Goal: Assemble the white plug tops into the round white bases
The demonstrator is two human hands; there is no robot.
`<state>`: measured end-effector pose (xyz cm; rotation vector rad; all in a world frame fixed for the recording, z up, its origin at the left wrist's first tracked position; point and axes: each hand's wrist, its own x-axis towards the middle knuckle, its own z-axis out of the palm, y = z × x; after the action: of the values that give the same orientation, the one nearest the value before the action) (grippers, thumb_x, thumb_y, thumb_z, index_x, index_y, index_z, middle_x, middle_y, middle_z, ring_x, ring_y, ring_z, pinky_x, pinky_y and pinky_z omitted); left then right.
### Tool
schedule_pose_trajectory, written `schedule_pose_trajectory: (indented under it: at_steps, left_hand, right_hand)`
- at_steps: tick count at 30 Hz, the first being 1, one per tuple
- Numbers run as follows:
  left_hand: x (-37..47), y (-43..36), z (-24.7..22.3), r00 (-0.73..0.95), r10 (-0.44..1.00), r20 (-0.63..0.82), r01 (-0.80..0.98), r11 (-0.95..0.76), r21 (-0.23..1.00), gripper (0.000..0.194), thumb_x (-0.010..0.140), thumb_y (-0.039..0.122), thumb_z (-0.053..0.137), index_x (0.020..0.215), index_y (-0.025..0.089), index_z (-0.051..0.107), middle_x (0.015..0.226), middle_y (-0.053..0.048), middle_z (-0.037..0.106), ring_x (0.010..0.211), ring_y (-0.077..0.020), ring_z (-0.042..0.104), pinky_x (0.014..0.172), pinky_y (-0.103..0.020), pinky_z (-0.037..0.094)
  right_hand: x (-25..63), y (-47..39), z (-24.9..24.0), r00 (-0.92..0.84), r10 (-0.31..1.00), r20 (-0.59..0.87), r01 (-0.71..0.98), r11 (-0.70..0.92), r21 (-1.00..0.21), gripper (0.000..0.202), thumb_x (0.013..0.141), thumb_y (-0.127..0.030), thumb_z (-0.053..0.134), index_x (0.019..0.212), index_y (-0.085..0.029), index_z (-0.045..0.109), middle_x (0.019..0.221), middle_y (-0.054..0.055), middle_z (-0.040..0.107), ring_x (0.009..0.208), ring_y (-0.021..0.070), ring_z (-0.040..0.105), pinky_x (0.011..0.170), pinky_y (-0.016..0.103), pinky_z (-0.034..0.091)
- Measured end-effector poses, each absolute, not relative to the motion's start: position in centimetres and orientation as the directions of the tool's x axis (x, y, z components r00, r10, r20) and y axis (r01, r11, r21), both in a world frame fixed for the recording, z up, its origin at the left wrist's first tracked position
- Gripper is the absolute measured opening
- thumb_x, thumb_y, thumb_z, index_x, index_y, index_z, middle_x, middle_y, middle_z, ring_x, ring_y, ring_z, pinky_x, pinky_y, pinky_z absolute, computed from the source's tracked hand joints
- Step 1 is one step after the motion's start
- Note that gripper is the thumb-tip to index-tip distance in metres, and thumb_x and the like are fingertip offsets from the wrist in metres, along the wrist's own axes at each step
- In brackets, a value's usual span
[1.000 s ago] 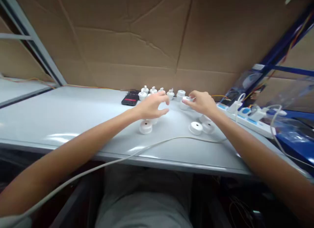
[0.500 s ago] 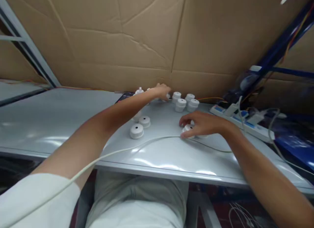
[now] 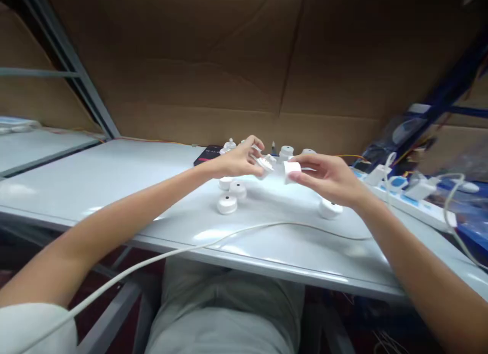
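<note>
Over the back middle of the table, my left hand (image 3: 244, 158) pinches a white round plastic part (image 3: 266, 164) with a small raised piece on its top. Facing it, my right hand (image 3: 324, 176) grips a white round plastic cap (image 3: 292, 171), tilted on its side. A small gap separates the two parts. Below my right hand another white cap (image 3: 331, 208) stands on the table. Nearer to me on the left are more white caps (image 3: 227, 204), each with a dark hole in its top.
White pieces (image 3: 286, 152) stand along the back, by a dark box-like object (image 3: 209, 154). A pale cable (image 3: 267, 225) crosses the table (image 3: 152, 156) near its front edge. A power strip (image 3: 415, 204) with plugs lies on the right. Brown cardboard (image 3: 190, 110) walls the back.
My left hand has come back from the rear pieces with a white part. My right hand has lifted a white cap off the table, and both hands are now close together.
</note>
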<state>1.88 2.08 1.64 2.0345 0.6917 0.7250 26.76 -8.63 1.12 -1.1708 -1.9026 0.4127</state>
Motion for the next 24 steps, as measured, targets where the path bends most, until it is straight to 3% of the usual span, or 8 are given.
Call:
schedule_pose_trajectory:
  at_steps: [2,6,12,17,24]
  left_hand:
    - [0.5,0.3,1.4,0.702,0.684,0.200,0.101,-0.373,0.923,0.054,0.069,0.027,0.081,0.115,0.020,0.053,0.101,-0.003,0.071,0.085,-0.0159,0.070,0.076,-0.029,0.054]
    - [-0.5,-1.5,1.9,0.655,0.716,0.241,-0.002,-0.317,0.949,0.030,0.080,0.031,0.078,0.103,0.016,0.068,0.093,-0.003,0.072,0.083,-0.0141,0.070,0.075,-0.027,0.055]
    - [0.1,-2.2,1.9,0.646,0.701,0.302,-0.168,-0.255,0.952,0.035,0.079,0.034,0.088,0.102,0.014,0.071,0.101,-0.006,0.074,0.090,-0.0160,0.072,0.082,-0.033,0.063]
    - [0.3,-2.6,1.0,0.651,0.677,0.343,-0.196,-0.287,0.938,0.038,0.083,0.041,0.087,0.104,0.013,0.071,0.098,-0.006,0.074,0.085,-0.0147,0.071,0.078,-0.029,0.061]
    - [0.7,-2.8,0.1,0.629,0.691,0.355,-0.204,-0.295,0.934,0.036,0.086,0.041,0.084,0.105,0.014,0.069,0.095,-0.004,0.071,0.079,-0.0125,0.068,0.076,-0.029,0.056]
  right_hand:
    - [25.7,-8.5,0.3,-0.159,0.796,0.585,0.542,0.565,-0.622,0.040,0.091,-0.056,0.080,0.117,-0.026,0.077,0.117,0.008,0.080,0.098,0.0273,0.080,0.089,0.044,0.070]
    - [23.9,-8.3,-1.1,-0.208,0.688,0.695,0.500,0.686,-0.529,0.045,0.092,-0.049,0.081,0.130,-0.027,0.072,0.132,0.009,0.074,0.112,0.0270,0.077,0.098,0.046,0.068]
    - [23.1,-9.0,-1.7,-0.122,0.632,0.765,0.475,0.714,-0.514,0.045,0.086,-0.044,0.088,0.123,-0.026,0.068,0.122,0.008,0.077,0.107,0.0272,0.080,0.100,0.047,0.068]
    - [23.0,-9.2,-1.8,-0.102,0.594,0.798,0.460,0.740,-0.492,0.050,0.075,-0.042,0.097,0.111,-0.024,0.068,0.105,0.006,0.079,0.102,0.0294,0.081,0.094,0.048,0.070]
    - [23.6,-8.4,-2.9,-0.128,0.525,0.841,0.443,0.789,-0.425,0.048,0.074,-0.036,0.099,0.111,-0.027,0.068,0.108,0.005,0.077,0.104,0.0274,0.079,0.092,0.046,0.071]
